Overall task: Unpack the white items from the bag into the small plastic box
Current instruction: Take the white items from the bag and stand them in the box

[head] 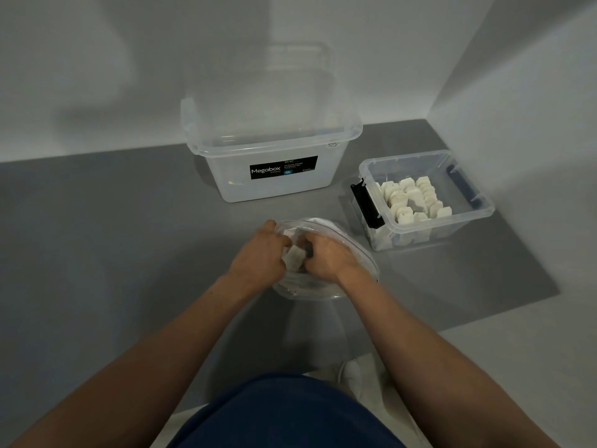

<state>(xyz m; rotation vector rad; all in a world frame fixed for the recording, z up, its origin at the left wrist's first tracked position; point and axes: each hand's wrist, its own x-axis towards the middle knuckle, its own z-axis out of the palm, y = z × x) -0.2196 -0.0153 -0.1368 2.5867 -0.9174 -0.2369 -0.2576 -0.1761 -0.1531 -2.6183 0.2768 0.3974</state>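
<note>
A clear plastic bag (352, 250) stands open on the grey surface in the middle of the view. Both hands are inside its mouth. My left hand (258, 253) and my right hand (326, 255) curl around a clump of white items (294, 255) between them. To the right sits the small clear plastic box (468, 218) with black latches. Several white items (413, 198) lie packed in rows inside it.
A larger clear tub (274, 185) with a black Megabox label stands behind the bag, its lid resting on top. White walls close in behind and to the right. The grey surface ends at a lighter floor on the right, near my white shoe (350, 373).
</note>
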